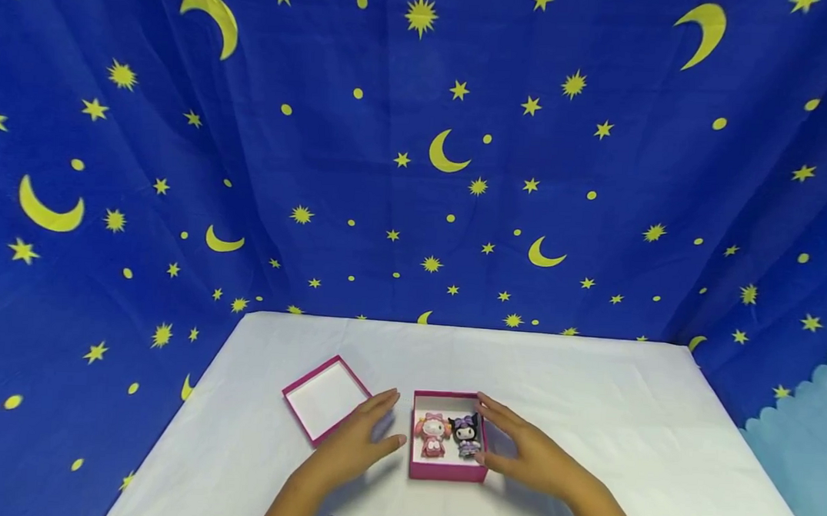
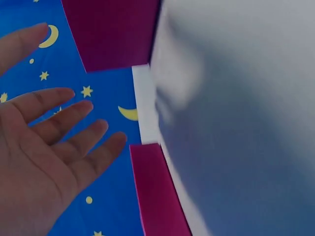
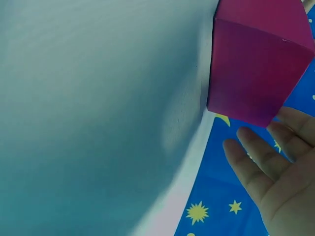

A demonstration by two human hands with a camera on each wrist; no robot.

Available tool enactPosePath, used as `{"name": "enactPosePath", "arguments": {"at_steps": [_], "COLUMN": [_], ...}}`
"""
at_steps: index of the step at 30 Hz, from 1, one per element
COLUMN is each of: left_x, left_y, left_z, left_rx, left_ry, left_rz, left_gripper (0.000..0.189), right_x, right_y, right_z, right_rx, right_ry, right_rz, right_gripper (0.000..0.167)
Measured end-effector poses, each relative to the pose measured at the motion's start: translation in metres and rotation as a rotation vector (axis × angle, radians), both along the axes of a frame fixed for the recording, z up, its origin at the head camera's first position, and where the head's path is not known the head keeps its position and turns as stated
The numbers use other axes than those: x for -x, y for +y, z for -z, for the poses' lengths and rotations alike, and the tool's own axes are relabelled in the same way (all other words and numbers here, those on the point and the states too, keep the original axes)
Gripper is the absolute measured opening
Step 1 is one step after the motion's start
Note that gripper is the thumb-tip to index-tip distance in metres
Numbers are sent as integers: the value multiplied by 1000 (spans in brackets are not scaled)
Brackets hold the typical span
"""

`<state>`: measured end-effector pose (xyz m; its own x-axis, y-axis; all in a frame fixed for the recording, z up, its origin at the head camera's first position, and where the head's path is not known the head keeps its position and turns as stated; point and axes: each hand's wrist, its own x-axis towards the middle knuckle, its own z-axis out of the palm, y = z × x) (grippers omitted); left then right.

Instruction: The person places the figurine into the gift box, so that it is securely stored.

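A magenta box point(image 1: 447, 473) with a white inside stands on the white table. Two small figurines lie in it side by side: a pink one point(image 1: 433, 434) on the left and a black-and-purple one point(image 1: 466, 433) on the right. My right hand point(image 1: 533, 454) is at the box's right side, with fingertips at the far right corner and the thumb by the near right one. In the right wrist view its fingers are extended beside the magenta wall point(image 3: 256, 73). To the left of the box, my left hand point(image 1: 358, 444) holds nothing, its fingers spread and apart from the box.
A matching magenta lid point(image 1: 324, 400), white inside facing up, lies at the left, partly behind my left hand. Around the white table point(image 1: 588, 389) hangs a blue cloth point(image 1: 388, 195) with yellow moons and stars. A light blue scalloped shape point(image 1: 808, 429) shows at the right.
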<state>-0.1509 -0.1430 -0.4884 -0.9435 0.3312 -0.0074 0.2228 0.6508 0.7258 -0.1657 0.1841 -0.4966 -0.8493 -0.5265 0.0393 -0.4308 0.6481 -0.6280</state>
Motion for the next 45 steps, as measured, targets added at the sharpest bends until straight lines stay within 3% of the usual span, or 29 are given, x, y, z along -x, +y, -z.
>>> {"name": "enactPosePath", "arguments": {"at_steps": [5, 8, 19, 28, 36, 45], "left_x": [1, 1, -5, -6, -7, -4], "left_y": [-15, -23, -45, -52, -52, -48], "left_z": [2, 3, 2, 9, 8, 8], "left_rx": [65, 84, 172, 142, 140, 150], "left_ry": [102, 124, 43, 72, 98, 62], "left_rz": [-77, -94, -78, -82, -59, -145], "left_gripper": [60, 55, 43, 38, 33, 56], "right_x": [-2, -3, -5, -7, -7, -7], "right_y": [2, 3, 5, 5, 5, 6], "right_z": [-1, -1, 2, 0, 1, 3], "right_rx": [-25, -36, -49, -31, 8, 42], "right_ry": [-8, -23, -40, -96, -117, -142], "right_rz": [-22, -26, -40, -17, -57, -74], "right_gripper": [80, 81, 81, 83, 83, 83]}}
